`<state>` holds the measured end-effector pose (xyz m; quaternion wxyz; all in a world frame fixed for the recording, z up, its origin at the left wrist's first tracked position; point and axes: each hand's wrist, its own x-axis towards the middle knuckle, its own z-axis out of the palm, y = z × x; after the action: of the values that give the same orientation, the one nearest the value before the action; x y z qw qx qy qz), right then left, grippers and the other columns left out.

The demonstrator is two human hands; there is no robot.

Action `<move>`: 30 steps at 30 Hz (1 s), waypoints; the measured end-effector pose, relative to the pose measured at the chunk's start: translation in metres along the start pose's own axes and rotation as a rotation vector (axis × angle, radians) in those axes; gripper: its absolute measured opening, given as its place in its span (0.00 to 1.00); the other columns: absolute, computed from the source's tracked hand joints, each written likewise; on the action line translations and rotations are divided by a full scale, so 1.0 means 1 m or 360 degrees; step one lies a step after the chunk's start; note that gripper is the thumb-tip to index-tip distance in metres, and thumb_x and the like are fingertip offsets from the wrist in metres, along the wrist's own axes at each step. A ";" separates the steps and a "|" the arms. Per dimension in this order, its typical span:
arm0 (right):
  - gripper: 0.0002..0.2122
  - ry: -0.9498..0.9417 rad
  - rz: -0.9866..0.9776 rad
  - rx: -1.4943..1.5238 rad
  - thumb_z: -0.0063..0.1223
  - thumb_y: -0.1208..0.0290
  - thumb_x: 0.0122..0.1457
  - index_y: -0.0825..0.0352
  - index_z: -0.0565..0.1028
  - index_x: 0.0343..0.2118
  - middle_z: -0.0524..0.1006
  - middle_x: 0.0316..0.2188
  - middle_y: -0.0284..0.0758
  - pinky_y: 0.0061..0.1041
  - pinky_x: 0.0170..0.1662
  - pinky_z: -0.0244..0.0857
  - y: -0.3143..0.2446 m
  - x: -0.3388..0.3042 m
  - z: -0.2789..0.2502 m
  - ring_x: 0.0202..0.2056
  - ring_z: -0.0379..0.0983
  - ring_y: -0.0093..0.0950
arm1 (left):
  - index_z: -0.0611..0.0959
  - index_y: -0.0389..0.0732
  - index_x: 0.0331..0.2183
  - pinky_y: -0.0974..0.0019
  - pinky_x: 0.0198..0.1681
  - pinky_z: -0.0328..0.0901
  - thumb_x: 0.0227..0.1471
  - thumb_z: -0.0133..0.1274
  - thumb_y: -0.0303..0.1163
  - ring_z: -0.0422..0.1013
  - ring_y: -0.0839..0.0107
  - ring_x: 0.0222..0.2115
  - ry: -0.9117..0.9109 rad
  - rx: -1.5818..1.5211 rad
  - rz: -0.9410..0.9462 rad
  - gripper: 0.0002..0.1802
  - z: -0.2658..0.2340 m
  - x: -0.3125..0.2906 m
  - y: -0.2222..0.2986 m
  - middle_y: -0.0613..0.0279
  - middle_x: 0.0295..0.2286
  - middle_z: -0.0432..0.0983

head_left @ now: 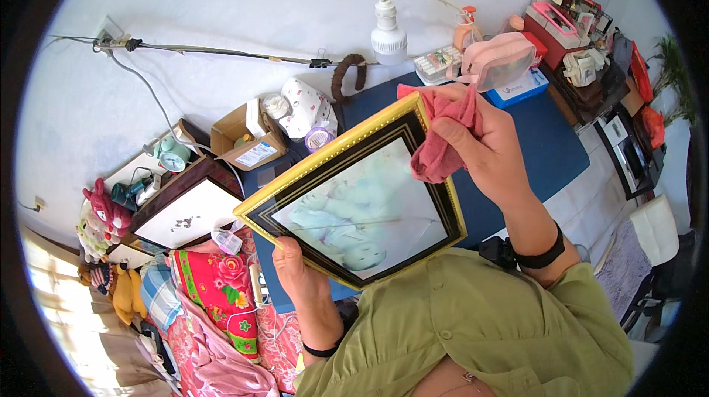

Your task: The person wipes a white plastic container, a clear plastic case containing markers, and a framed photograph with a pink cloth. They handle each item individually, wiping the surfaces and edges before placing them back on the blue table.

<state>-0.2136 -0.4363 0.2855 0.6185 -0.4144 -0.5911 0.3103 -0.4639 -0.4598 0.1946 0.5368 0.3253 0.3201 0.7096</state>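
A picture frame with a gold beaded edge and a black inner border is held up tilted in front of my chest. Behind its shiny pane a pale picture shows through reflections. My left hand grips the frame's lower left edge, thumb on the front and fingers hidden behind. At the upper right corner, my right hand pinches a crumpled pinkish-red cloth that drapes over the gold edge and touches the pane. Some of the right fingers are hidden behind the cloth and frame.
Beyond the frame lies a dark blue table. On it stand an open cardboard box, a pink pouch and a blue-and-white box. A white light bulb hangs above. A bed with red bedding is at the left.
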 end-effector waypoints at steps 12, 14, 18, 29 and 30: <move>0.11 -0.0130 -0.0049 -0.0695 0.61 0.72 0.48 0.68 0.75 0.34 0.72 0.28 0.39 0.29 0.36 0.63 0.044 -0.038 -0.005 0.32 0.69 0.39 | 0.63 0.40 0.56 0.59 0.57 0.53 0.58 0.44 0.50 0.60 0.63 0.53 -0.0072 -0.0405 0.0101 0.31 -0.013 0.016 0.008 0.61 0.54 0.62; 0.11 -0.0192 0.0017 -0.0765 0.60 0.71 0.48 0.68 0.75 0.34 0.72 0.27 0.39 0.30 0.36 0.63 0.051 -0.045 -0.013 0.32 0.69 0.39 | 0.66 0.37 0.54 0.59 0.52 0.60 0.59 0.44 0.49 0.66 0.63 0.48 0.0065 -0.0410 0.0108 0.30 -0.008 0.017 0.010 0.58 0.49 0.67; 0.11 -0.0235 0.0455 -0.0753 0.60 0.72 0.50 0.71 0.74 0.34 0.75 0.30 0.39 0.24 0.35 0.65 0.063 -0.061 -0.033 0.31 0.73 0.28 | 0.67 0.34 0.52 0.60 0.51 0.62 0.61 0.42 0.43 0.68 0.64 0.47 0.0206 -0.0459 -0.0038 0.25 -0.015 0.023 0.008 0.57 0.47 0.70; 0.12 0.0017 0.0315 -0.0440 0.56 0.79 0.53 0.69 0.71 0.41 0.73 0.36 0.31 0.17 0.41 0.63 0.030 -0.053 -0.033 0.37 0.68 0.18 | 0.74 0.33 0.44 0.70 0.34 0.69 0.61 0.42 0.36 0.73 0.71 0.32 0.0331 -0.0236 -0.0524 0.17 -0.002 0.023 -0.012 0.58 0.35 0.75; 0.13 -0.0009 0.0340 -0.0357 0.55 0.80 0.53 0.69 0.71 0.42 0.73 0.37 0.31 0.17 0.42 0.64 0.028 -0.050 -0.029 0.38 0.69 0.18 | 0.74 0.34 0.43 0.71 0.32 0.69 0.61 0.42 0.37 0.73 0.73 0.30 0.0353 -0.0199 -0.0558 0.17 0.005 0.023 -0.012 0.60 0.34 0.75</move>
<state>-0.1876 -0.4717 0.2384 0.5302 -0.5407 -0.5762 0.3075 -0.4580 -0.4339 0.1903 0.6327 0.1506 0.3841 0.6554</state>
